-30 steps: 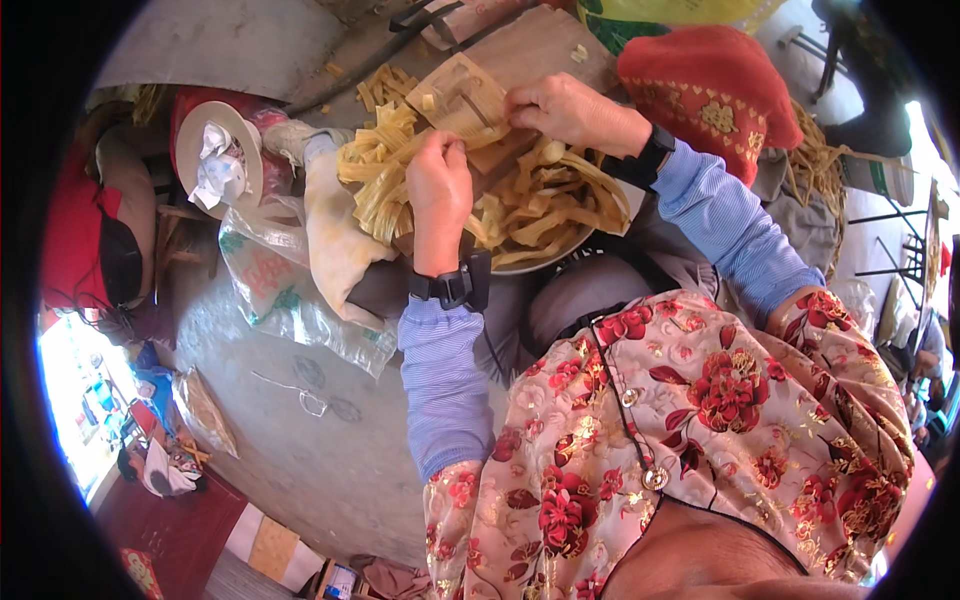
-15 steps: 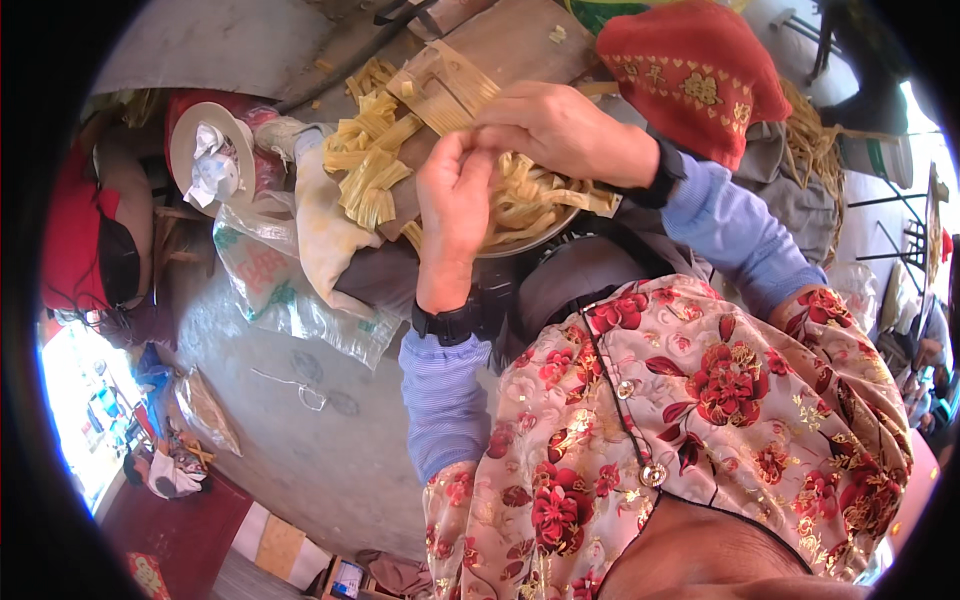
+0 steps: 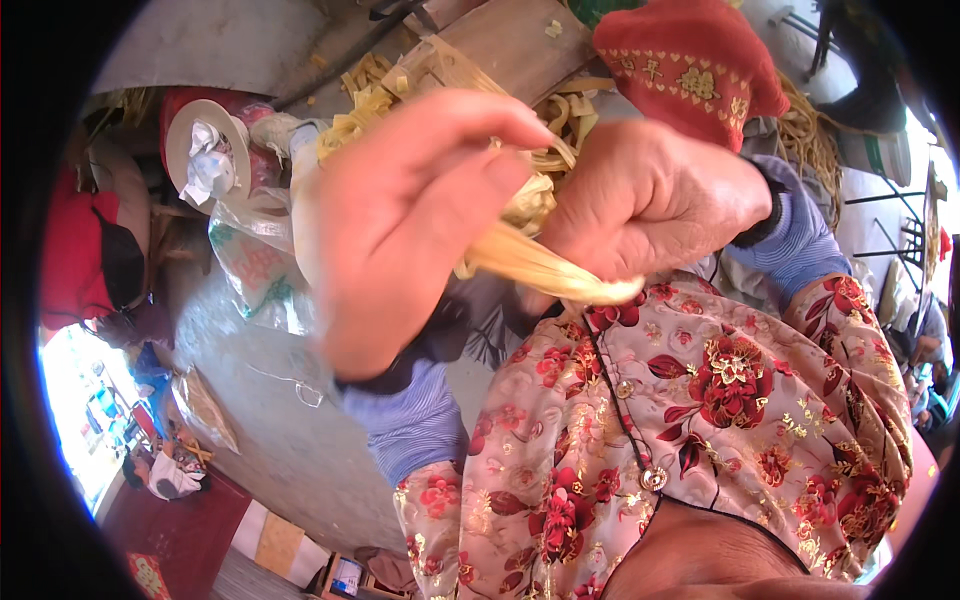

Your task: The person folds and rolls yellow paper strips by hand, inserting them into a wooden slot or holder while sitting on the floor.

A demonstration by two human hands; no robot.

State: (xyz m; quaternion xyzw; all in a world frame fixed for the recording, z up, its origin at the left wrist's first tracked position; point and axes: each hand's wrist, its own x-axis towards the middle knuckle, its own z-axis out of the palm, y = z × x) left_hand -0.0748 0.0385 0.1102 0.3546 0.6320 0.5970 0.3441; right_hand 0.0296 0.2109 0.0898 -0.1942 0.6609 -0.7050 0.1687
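Note:
Both hands are raised close to the camera, with a pale yellow fibrous strip (image 3: 555,270) between them. My right hand (image 3: 665,195) is closed in a fist on the strip, whose narrow end sticks out below the fist. My left hand (image 3: 400,225), blurred by motion, curls around the strip's other side; its thumb and forefinger show, and the remaining fingers are hidden. A crumpled yellow bunch (image 3: 530,205) shows in the gap between both hands. Behind them lie loose yellow strips (image 3: 575,115), partly covered by the hands.
A wooden board (image 3: 525,45) lies at the far side. Right of it is a red cloth with gold patterns (image 3: 690,65). At the left stand a white-rimmed round container (image 3: 185,155) with crumpled paper and a clear plastic bag (image 3: 250,265). A dark red surface (image 3: 190,525) is at lower left.
Both hands have risen toward the camera and moved apart from their pinch over the strips. A yellow strip now stretches between them, and the left hand is blurred.

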